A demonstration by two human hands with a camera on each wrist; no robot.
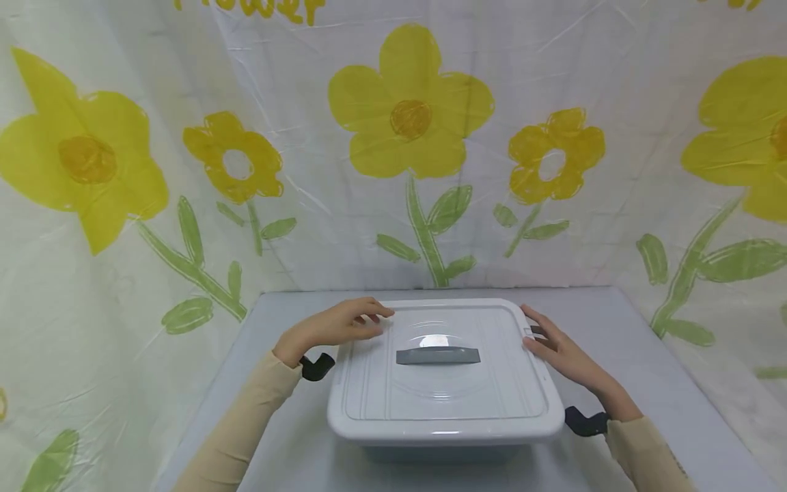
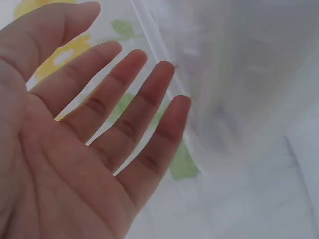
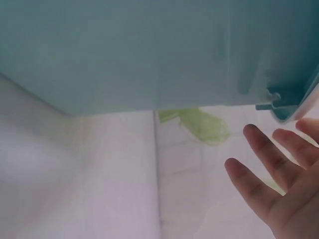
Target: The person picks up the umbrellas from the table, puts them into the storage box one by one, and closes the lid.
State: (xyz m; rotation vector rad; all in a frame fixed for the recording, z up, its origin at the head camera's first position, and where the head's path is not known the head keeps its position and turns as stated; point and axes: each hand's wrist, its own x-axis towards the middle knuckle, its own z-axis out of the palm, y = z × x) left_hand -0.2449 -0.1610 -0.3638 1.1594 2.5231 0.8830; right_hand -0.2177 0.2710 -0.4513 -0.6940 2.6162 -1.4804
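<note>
A storage box with a white lid (image 1: 375, 396) stands on the table, and a grey handle (image 1: 438, 355) lies across the lid's middle. Below the lid shows a strip of the blue-grey box body (image 1: 443, 454); its side wall (image 3: 124, 55) fills the top of the right wrist view. At the lid's far left corner is my left hand (image 1: 338, 326), fingers loosely bent over the edge. In the left wrist view the left hand (image 2: 84, 134) has its fingers spread and relaxed. My right hand (image 1: 568, 355) is at the lid's right rim, fingers extended; contact is unclear.
The box stands on a pale table (image 1: 289, 444). Behind and beside it hangs a white curtain (image 1: 326, 232) printed with yellow flowers. Black straps, one at the left wrist (image 1: 318, 367) and one at the right wrist (image 1: 586, 421), stick out beside the box.
</note>
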